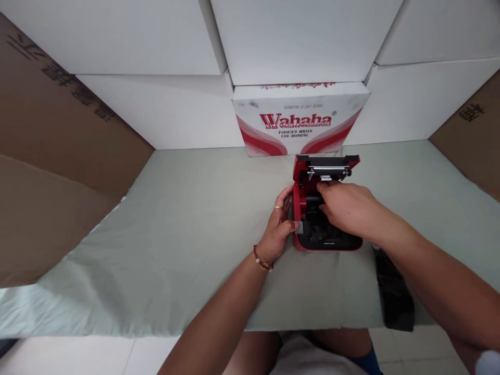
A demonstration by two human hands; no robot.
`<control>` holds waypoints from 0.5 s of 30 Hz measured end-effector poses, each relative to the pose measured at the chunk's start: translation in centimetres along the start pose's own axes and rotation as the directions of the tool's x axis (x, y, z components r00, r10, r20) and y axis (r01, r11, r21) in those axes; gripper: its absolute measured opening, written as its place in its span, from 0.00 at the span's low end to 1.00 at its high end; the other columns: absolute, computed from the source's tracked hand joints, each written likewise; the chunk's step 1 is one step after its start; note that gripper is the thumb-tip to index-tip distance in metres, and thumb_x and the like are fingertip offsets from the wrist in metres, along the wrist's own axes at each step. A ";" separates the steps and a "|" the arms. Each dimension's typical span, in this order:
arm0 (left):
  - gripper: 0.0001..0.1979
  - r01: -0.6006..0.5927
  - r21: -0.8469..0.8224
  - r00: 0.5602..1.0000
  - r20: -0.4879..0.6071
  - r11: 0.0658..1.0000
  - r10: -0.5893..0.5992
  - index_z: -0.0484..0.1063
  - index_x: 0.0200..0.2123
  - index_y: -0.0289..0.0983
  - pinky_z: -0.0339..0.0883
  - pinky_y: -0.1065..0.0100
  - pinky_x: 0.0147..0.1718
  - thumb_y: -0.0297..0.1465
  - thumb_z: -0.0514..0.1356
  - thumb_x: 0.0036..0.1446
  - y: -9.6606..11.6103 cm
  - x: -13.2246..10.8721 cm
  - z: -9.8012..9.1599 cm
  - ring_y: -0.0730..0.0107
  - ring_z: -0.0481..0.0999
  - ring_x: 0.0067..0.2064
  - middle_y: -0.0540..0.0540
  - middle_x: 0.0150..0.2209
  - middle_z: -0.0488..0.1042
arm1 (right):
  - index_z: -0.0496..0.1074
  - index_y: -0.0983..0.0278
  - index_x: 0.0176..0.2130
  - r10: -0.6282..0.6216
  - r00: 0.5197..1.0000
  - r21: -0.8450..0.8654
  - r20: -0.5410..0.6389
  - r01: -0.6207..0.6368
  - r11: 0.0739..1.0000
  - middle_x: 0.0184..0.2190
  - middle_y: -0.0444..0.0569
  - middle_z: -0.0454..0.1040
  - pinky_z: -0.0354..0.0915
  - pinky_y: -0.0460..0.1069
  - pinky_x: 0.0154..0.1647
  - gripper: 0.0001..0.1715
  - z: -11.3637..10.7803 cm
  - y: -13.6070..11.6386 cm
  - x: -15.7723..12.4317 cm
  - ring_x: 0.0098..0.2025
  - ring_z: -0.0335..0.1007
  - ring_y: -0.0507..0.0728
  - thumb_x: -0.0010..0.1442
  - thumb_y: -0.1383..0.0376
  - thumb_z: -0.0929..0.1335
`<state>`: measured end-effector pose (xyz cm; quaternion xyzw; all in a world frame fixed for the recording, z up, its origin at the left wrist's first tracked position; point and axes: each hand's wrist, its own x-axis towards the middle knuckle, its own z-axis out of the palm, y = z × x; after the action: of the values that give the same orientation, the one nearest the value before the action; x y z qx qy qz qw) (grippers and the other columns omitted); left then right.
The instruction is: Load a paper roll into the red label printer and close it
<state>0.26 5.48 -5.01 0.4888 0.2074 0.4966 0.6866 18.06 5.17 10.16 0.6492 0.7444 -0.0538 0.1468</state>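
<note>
A red and black device point(332, 240) stands on the green cloth with its hinged lid point(328, 161) raised. A dark roller and a metal bar show inside it and under the lid. My left hand point(278, 229) grips the left wall of the device, thumb on the front corner by a pale sticker, fingers along the outer side. My right hand point(346, 208) reaches into the open compartment from the right, its fingers bent inside. Whether those fingers hold anything is hidden.
A white and red Wahaha box point(299, 125) stands behind the device, against stacked white boxes point(156, 109). Brown cardboard point(78, 156) flanks the left side. A black strip-like item point(394, 294) lies beneath my right forearm, near the table's front edge.
</note>
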 end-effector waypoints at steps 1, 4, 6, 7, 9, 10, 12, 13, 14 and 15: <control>0.46 0.000 0.002 1.000 0.000 1.000 0.000 0.61 0.74 0.49 0.49 0.43 0.81 0.42 0.72 0.54 0.0 0.0 0.0 0.45 0.58 0.81 0.44 0.78 0.64 | 0.75 0.61 0.64 0.008 1.000 0.014 -0.011 -0.008 1.000 0.56 0.63 0.85 0.73 0.56 0.38 0.25 0.1 0.1 -0.3 0.48 0.86 0.70 0.70 0.66 0.68; 0.45 -0.005 0.018 1.000 -0.004 1.000 0.005 0.62 0.74 0.50 0.50 0.44 0.80 0.41 0.71 0.54 0.1 0.0 0.0 0.45 0.57 0.81 0.45 0.79 0.63 | 0.75 0.61 0.62 0.024 0.999 0.094 -0.046 -0.020 0.995 0.57 0.61 0.84 0.74 0.56 0.40 0.22 0.5 0.5 -0.7 0.48 0.86 0.69 0.71 0.65 0.68; 0.45 -0.004 0.017 1.000 -0.002 1.000 0.004 0.62 0.74 0.49 0.50 0.44 0.81 0.40 0.71 0.54 0.2 0.0 0.0 0.46 0.57 0.82 0.45 0.79 0.63 | 0.76 0.62 0.62 0.027 0.997 0.164 -0.079 -0.014 0.986 0.57 0.60 0.83 0.74 0.56 0.44 0.21 0.9 0.7 -0.6 0.50 0.85 0.68 0.72 0.65 0.68; 0.44 -0.007 0.016 1.000 0.001 1.000 0.007 0.62 0.73 0.49 0.49 0.45 0.81 0.40 0.71 0.54 0.3 0.0 0.0 0.46 0.56 0.82 0.45 0.79 0.63 | 0.76 0.62 0.62 0.029 0.995 0.200 -0.100 -0.009 0.980 0.57 0.60 0.83 0.74 0.56 0.46 0.21 1.0 0.8 -0.5 0.52 0.85 0.68 0.73 0.64 0.67; 0.44 -0.014 0.012 1.000 0.007 1.000 0.014 0.63 0.73 0.50 0.48 0.45 0.82 0.40 0.71 0.55 0.4 0.0 0.1 0.47 0.55 0.82 0.45 0.79 0.62 | 0.77 0.64 0.60 0.031 0.988 0.281 -0.151 0.013 0.959 0.55 0.61 0.84 0.74 0.57 0.50 0.20 1.1 1.0 -0.6 0.53 0.84 0.67 0.75 0.62 0.65; 0.44 -0.015 0.009 1.000 0.009 1.000 0.014 0.63 0.73 0.50 0.48 0.45 0.82 0.41 0.71 0.55 0.4 0.0 0.1 0.47 0.55 0.83 0.45 0.79 0.62 | 0.78 0.64 0.59 0.024 0.984 0.337 -0.174 0.036 0.941 0.53 0.60 0.85 0.75 0.57 0.51 0.19 1.1 1.3 -1.0 0.52 0.84 0.67 0.76 0.60 0.65; 0.44 -0.009 -0.001 1.000 0.002 1.000 0.009 0.63 0.73 0.50 0.49 0.45 0.81 0.40 0.71 0.54 0.3 0.1 0.0 0.46 0.56 0.82 0.45 0.80 0.62 | 0.79 0.63 0.56 -0.034 0.981 0.502 -0.190 0.127 0.856 0.47 0.55 0.86 0.76 0.55 0.47 0.20 0.9 2.6 -2.6 0.47 0.84 0.64 0.76 0.56 0.65; 0.44 -0.003 -0.008 1.000 -0.003 1.000 0.003 0.63 0.73 0.49 0.50 0.45 0.81 0.40 0.72 0.54 0.3 0.1 0.0 0.46 0.56 0.82 0.45 0.80 0.62 | 0.80 0.61 0.56 -0.087 0.976 0.595 -0.200 0.192 0.781 0.44 0.53 0.86 0.77 0.54 0.43 0.21 0.8 3.6 -3.9 0.44 0.84 0.63 0.76 0.52 0.66; 0.44 0.001 -0.015 1.000 -0.009 1.000 -0.001 0.63 0.73 0.49 0.50 0.45 0.81 0.40 0.72 0.53 0.3 0.1 0.0 0.46 0.56 0.82 0.45 0.80 0.62 | 0.81 0.59 0.56 -0.141 0.967 0.673 -0.213 0.249 0.696 0.42 0.50 0.87 0.78 0.53 0.39 0.23 0.9 5.0 -5.4 0.41 0.85 0.61 0.76 0.48 0.66; 0.45 0.004 -0.022 1.000 -0.014 1.000 -0.005 0.64 0.72 0.49 0.50 0.45 0.81 0.40 0.72 0.52 0.3 0.1 0.0 0.47 0.56 0.82 0.45 0.79 0.62 | 0.81 0.57 0.57 -0.179 0.953 0.731 -0.246 0.303 0.611 0.41 0.49 0.87 0.79 0.52 0.37 0.27 1.0 6.6 -7.0 0.39 0.85 0.61 0.75 0.43 0.66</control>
<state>0.21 5.61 -4.74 0.4773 0.2080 0.5008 0.6915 25.52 -0.75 11.97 0.5460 0.7415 -0.3324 -0.2037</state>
